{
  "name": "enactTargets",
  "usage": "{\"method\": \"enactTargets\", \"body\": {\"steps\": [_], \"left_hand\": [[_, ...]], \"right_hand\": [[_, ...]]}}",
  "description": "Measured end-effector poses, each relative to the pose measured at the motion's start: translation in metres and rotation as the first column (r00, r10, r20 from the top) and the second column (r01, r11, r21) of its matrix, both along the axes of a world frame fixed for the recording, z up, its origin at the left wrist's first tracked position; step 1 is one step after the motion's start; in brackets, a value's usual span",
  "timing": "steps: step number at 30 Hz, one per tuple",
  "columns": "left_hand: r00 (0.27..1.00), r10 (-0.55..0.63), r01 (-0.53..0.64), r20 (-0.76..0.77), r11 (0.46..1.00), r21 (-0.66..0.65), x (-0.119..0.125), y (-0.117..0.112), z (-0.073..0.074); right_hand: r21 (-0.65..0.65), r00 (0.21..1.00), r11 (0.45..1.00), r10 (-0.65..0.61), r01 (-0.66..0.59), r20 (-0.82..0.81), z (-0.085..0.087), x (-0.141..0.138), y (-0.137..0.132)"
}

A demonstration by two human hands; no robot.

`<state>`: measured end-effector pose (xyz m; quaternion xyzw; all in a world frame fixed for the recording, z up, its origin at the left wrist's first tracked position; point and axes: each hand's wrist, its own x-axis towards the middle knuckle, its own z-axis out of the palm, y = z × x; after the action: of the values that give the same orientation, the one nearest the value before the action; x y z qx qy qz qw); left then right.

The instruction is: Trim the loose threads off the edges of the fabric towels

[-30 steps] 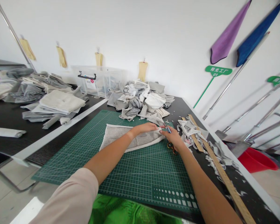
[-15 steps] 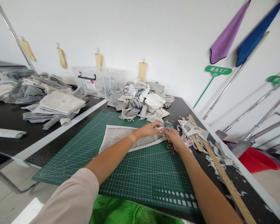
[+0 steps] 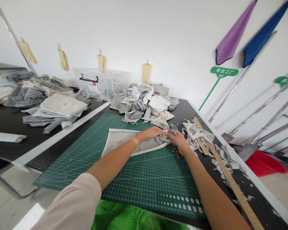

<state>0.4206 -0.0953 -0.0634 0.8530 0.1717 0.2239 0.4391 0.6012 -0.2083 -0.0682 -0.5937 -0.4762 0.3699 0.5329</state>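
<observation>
A grey cloth (image 3: 124, 140) with a white hem lies flat on the green cutting mat (image 3: 134, 179). My left hand (image 3: 151, 132) rests on the cloth's right end, fingers pinching its edge. My right hand (image 3: 179, 142) grips a pair of scissors (image 3: 173, 131) with orange handles, the blades pointing at that same edge. The two hands nearly touch.
A heap of grey and white cloth pieces (image 3: 144, 103) lies behind the mat. Cut strips (image 3: 196, 134) and a long wooden ruler (image 3: 228, 179) lie to the right. Folded cloths (image 3: 60, 107) are stacked at left, a clear plastic box (image 3: 98, 83) behind. A red basin (image 3: 264, 163) sits off the table's right edge.
My left hand slid slightly along the cloth's right edge and bunched it; the scissors stay at the same spot. Little else has moved.
</observation>
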Motion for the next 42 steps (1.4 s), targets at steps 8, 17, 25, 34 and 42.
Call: {"method": "enactTargets", "body": {"steps": [8,17,25,34,42], "left_hand": [[0.982,0.168,-0.181,0.085,0.969,0.166,0.0,-0.013,0.001],[0.984,0.162,-0.175,0.079,0.965,0.195,0.003,-0.009,0.005],[0.989,0.149,-0.149,0.011,0.983,0.109,0.006,-0.003,0.0],[0.98,0.198,-0.191,-0.007,0.953,0.235,0.004,-0.013,0.001],[0.971,0.229,-0.236,0.066,0.88,0.412,0.003,-0.029,0.01]], "right_hand": [[-0.034,1.0,0.999,-0.017,0.017,0.005,0.001,-0.002,0.0],[-0.047,0.998,0.999,0.001,-0.004,-0.068,0.006,-0.001,-0.001],[-0.031,0.999,0.999,-0.022,0.021,-0.042,0.004,-0.003,0.0],[-0.011,1.0,1.0,-0.03,0.03,-0.006,-0.002,0.0,0.003],[-0.042,0.996,0.999,-0.019,0.015,-0.09,0.001,-0.001,0.002]]}}
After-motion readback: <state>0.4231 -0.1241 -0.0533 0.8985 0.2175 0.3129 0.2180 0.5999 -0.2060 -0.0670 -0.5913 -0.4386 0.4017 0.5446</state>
